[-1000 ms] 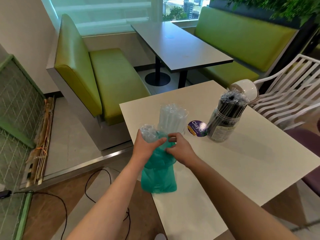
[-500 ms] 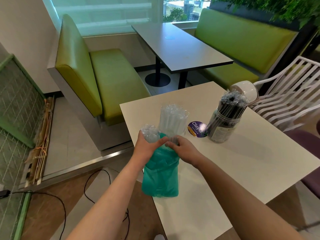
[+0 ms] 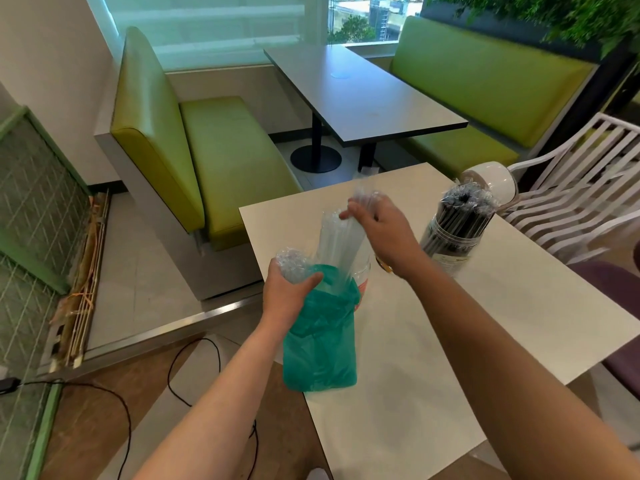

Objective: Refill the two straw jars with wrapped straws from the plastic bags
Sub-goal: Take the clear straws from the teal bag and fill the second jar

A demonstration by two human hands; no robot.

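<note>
Teal plastic bag (image 3: 320, 344) of wrapped straws is gripped at its neck by the left hand (image 3: 285, 296); a clear bundle (image 3: 341, 237) is pinched by the right hand (image 3: 379, 226) over the near jar (image 3: 363, 271). Lowering into that jar is judged next; the dark-straw jar (image 3: 453, 233) stands at 2 o'clock on the desk (image 3: 485, 341).

Translucent teal plastic bag (image 3: 320, 344), crinkled

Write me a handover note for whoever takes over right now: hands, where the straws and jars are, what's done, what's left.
Left hand: grips the green bag of wrapped straws at its neck, at the table's near-left edge.
Right hand: pinches a few clear wrapped straws, raised over the clear-straw jar.
Black-straw jar: looks packed full, right of the hands; white lid behind it.
Left: drop these straws in, empty the bag, lid the jars.
</note>
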